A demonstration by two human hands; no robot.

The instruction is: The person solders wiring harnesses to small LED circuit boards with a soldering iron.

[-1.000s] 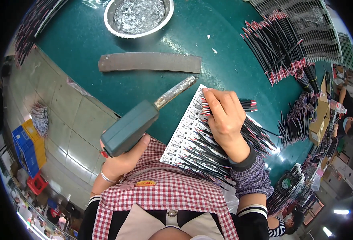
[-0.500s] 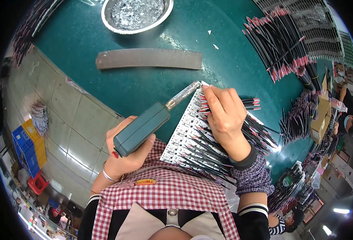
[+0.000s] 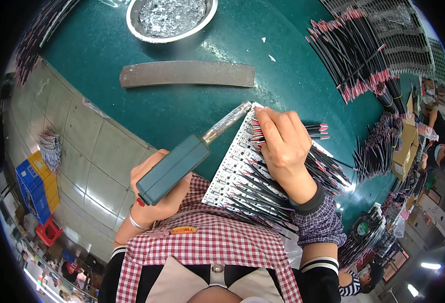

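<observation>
at the near edge of the bench (image 3: 288, 83), the white board (image 3: 231, 164) lies under black wires (image 3: 265, 189). my left hand (image 3: 164, 202) has its fingers wrapped round the iron (image 3: 174, 169), tip at the board's far corner; my right hand (image 3: 285, 146) pinches a bunch (image 3: 317, 129) over the board. beyond sits a bar (image 3: 187, 74).

The left fingers (image 3: 149, 164) gripped a green tool (image 3: 174, 169), its metal tip (image 3: 227, 123) just left of the right fingers (image 3: 272, 126), which pinched red-ended black wires (image 3: 317, 130) over a white circuit board (image 3: 224, 183). Beyond both sets of fingers, a brown bar (image 3: 187, 74) lay on the desk (image 3: 283, 86), a metal bowl (image 3: 163, 40) farther off.
</observation>
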